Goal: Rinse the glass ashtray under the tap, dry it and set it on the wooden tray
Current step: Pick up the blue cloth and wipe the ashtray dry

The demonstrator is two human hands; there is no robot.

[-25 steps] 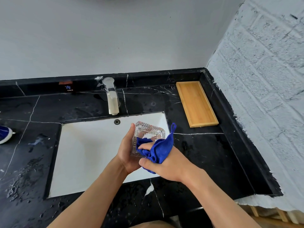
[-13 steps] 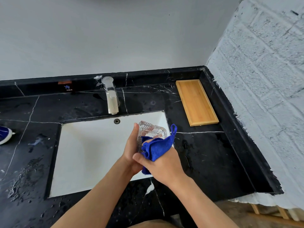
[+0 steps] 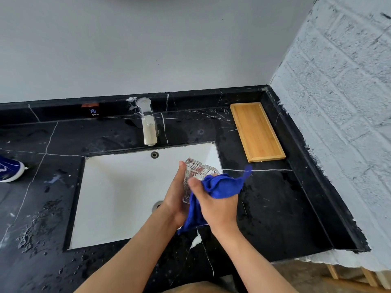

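A ribbed square glass ashtray (image 3: 198,170) is held on edge over the right side of the white sink (image 3: 118,193). My left hand (image 3: 176,197) grips it from the left, fingers up along its side. My right hand (image 3: 218,205) holds a bunched blue cloth (image 3: 222,186) pressed against the ashtray's open face, hiding its lower half. The wooden tray (image 3: 257,132) lies bare on the black counter at the back right, well apart from both hands. The tap (image 3: 148,123) stands behind the sink with no water running.
The black marble counter (image 3: 275,208) is wet left of the sink. A white brick wall (image 3: 338,123) closes the right side. A blue and white shoe (image 3: 10,171) shows at the left edge. Wooden legs (image 3: 349,273) appear below the counter's right corner.
The ashtray has been turned more onto its edge. My right hand has moved the blue cloth up and across its face, and both hands sit slightly further right.
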